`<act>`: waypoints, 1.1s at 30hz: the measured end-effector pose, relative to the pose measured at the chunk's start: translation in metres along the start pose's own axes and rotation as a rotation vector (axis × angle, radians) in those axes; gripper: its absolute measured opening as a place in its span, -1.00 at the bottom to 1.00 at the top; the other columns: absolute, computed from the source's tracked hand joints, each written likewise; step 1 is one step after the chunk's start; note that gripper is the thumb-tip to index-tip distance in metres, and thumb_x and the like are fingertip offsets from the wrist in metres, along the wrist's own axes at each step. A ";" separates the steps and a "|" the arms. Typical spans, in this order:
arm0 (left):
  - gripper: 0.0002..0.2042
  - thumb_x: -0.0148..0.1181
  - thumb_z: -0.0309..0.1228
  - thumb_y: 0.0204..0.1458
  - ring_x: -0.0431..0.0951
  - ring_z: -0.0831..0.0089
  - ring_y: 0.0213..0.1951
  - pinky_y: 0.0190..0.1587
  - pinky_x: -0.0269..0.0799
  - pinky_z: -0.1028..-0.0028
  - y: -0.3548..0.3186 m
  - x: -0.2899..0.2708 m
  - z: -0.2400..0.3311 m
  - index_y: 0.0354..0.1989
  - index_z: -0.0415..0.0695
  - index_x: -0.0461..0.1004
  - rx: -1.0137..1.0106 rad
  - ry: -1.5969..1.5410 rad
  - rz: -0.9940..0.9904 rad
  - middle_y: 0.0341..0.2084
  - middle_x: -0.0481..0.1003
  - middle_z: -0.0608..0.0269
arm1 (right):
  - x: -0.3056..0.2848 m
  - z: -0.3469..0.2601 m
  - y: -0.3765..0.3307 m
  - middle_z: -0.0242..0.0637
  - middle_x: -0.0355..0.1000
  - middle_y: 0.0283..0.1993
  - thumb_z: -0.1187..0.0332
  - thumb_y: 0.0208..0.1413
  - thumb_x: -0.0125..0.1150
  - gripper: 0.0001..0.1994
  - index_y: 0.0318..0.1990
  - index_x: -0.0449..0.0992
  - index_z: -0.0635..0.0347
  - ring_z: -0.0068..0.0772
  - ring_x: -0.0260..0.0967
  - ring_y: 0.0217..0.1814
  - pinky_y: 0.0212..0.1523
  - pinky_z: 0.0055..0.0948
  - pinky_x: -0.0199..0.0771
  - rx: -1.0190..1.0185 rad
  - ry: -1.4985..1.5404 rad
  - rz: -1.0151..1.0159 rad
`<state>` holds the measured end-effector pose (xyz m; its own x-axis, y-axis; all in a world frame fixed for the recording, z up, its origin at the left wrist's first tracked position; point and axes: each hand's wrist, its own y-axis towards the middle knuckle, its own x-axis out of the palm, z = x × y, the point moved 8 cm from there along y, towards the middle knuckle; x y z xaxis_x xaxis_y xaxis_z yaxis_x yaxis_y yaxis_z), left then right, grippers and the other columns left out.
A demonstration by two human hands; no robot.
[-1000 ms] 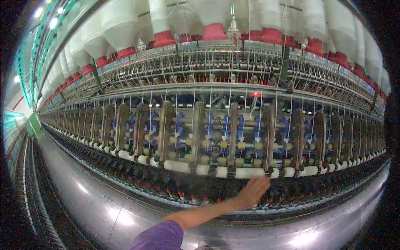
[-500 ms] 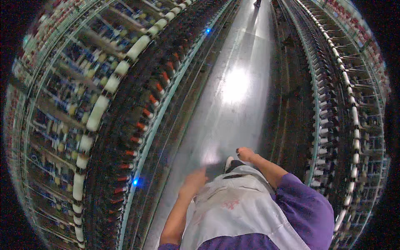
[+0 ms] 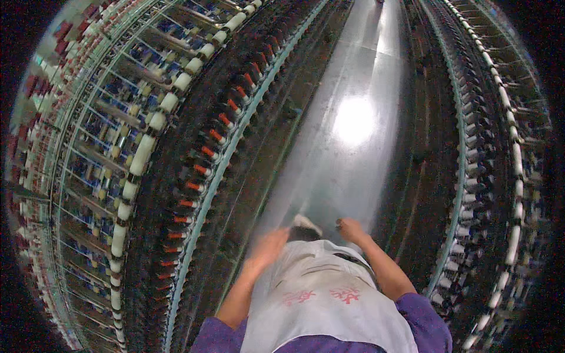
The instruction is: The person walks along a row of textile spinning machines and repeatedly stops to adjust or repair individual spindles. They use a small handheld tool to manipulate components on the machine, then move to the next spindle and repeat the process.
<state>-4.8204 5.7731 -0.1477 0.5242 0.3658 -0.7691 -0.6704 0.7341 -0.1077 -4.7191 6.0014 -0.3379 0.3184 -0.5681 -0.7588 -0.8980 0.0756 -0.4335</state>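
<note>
My left hand (image 3: 268, 248) hangs low beside the white apron (image 3: 312, 276), smeared by motion. Its fingers cannot be made out, and it is nearest the spinning machine on the left. My right hand (image 3: 351, 229) is held in front of the apron's right side with its fingers curled closed. A small dark spot shows at its fingertips; what it is, if anything is held, is too small to tell. Neither hand touches a machine. Along the left machine runs a row of bobbins with orange-red tops (image 3: 216, 136), behind a pale green rail (image 3: 220, 170).
A shiny grey aisle floor (image 3: 329, 182) runs ahead between two long machines. White bobbins (image 3: 471, 182) line the right machine, with a row of white rollers (image 3: 518, 170) above them. Pale rollers (image 3: 141, 156) line the left machine. A shoe (image 3: 307, 223) shows below. Far ahead stands a dark figure, barely visible.
The view has shifted along the aisle, and a different foot position shows in front of the apron. My left hand has swung slightly left; my right hand stays closed at about the same height.
</note>
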 end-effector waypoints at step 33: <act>-0.59 -0.18 -0.07 0.20 0.40 0.37 -0.36 -0.28 0.32 0.33 0.634 -0.590 -0.172 -0.03 -0.16 0.34 -0.214 -0.795 1.487 -0.28 0.39 0.22 | -0.383 0.519 0.419 -0.29 0.25 -0.66 0.53 -0.04 -0.03 -0.81 -0.65 0.26 0.15 -0.32 0.14 -0.74 -0.73 -0.28 0.18 0.688 1.311 0.218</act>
<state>-5.6447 5.9244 0.1298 -0.5059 0.8395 0.1981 -0.8075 -0.5417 0.2336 -5.0601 6.6759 -0.4814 -0.6257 -0.7793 -0.0348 -0.4572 0.4026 -0.7930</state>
